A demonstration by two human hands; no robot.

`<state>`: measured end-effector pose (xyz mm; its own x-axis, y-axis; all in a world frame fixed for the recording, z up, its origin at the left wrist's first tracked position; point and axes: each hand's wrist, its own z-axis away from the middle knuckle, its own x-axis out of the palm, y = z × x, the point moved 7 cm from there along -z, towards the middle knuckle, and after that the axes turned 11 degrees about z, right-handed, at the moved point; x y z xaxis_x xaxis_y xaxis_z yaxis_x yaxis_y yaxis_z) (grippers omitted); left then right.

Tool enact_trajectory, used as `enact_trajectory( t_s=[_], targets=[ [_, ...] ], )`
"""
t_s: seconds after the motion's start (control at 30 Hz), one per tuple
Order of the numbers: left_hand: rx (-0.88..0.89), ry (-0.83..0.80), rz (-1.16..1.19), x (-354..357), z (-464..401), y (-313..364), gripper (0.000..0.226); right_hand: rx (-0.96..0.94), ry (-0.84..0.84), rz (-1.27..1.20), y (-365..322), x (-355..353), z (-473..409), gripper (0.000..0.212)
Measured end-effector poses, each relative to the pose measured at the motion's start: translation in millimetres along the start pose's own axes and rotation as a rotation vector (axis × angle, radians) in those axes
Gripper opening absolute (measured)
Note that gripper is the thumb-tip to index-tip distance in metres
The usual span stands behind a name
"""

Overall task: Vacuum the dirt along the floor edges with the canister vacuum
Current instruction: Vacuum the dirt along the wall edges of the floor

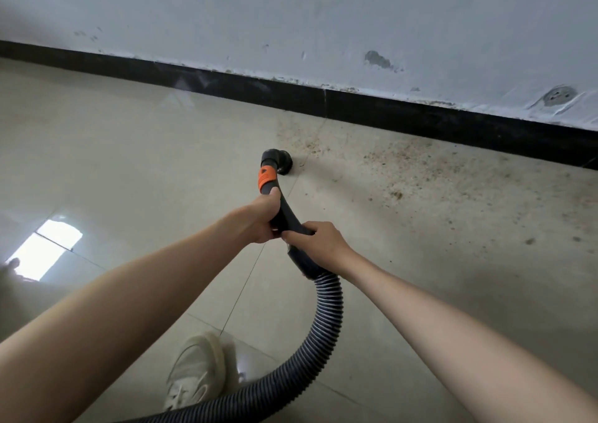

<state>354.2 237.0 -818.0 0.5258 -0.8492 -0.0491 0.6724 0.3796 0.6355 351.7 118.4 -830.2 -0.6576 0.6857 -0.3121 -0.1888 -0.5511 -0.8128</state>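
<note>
Both hands hold the black curved vacuum handle (286, 210). My left hand (263, 217) grips its upper part just below an orange collar (267, 178). Behind it, my right hand (315, 244) grips the lower part, where the ribbed grey hose (325, 322) joins. The round black nozzle (281, 161) rests on the tile at the left edge of a patch of brown dirt (404, 176). That dirt spreads rightward along the black baseboard (356, 103). The canister itself is out of view.
The hose loops down and leftward past my white shoe (197, 371) at the bottom. Glossy beige tiles left of the nozzle reflect a bright window (48, 248). A scuffed white wall (323, 18) rises above the baseboard, with a round capped outlet (559, 95) low on the right.
</note>
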Motion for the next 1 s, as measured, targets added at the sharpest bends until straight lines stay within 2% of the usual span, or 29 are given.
enact_trajectory(
  t_s=[0.2, 0.37, 0.53, 0.63, 0.7, 0.83, 1.0],
  targets=[
    [0.074, 0.047, 0.0, -6.8, -33.9, 15.8, 0.053, 0.062, -0.074, 0.101, -14.8, 0.7, -28.7, 0.022],
    [0.135, 0.073, -0.047, -19.8, -68.7, 39.7, 0.057, 0.052, -0.09, 0.178, -26.9, 16.3, -62.6, 0.041],
    [0.154, 0.063, -0.098, -22.3, -100.6, 56.7, 0.057, 0.049, -0.097, -0.011, -24.2, 27.0, -80.5, 0.036],
    [0.152, 0.057, -0.112, -25.5, -119.5, 70.1, 0.06, 0.096, -0.001, -0.13, -20.8, 25.8, -85.9, 0.039],
    [0.154, 0.064, -0.127, -27.1, -132.0, 81.8, 0.06, 0.106, 0.102, -0.113, -23.3, 20.8, -95.3, 0.045],
    [0.165, 0.051, -0.183, -24.8, -152.8, 108.8, 0.06, 0.052, 0.272, -0.049, -40.8, 18.8, -117.8, 0.037],
    [0.166, 0.039, -0.205, -28.1, -168.8, 124.6, 0.059, 0.09, 0.289, 0.04, -57.6, 18.5, -134.2, 0.039]
  ],
)
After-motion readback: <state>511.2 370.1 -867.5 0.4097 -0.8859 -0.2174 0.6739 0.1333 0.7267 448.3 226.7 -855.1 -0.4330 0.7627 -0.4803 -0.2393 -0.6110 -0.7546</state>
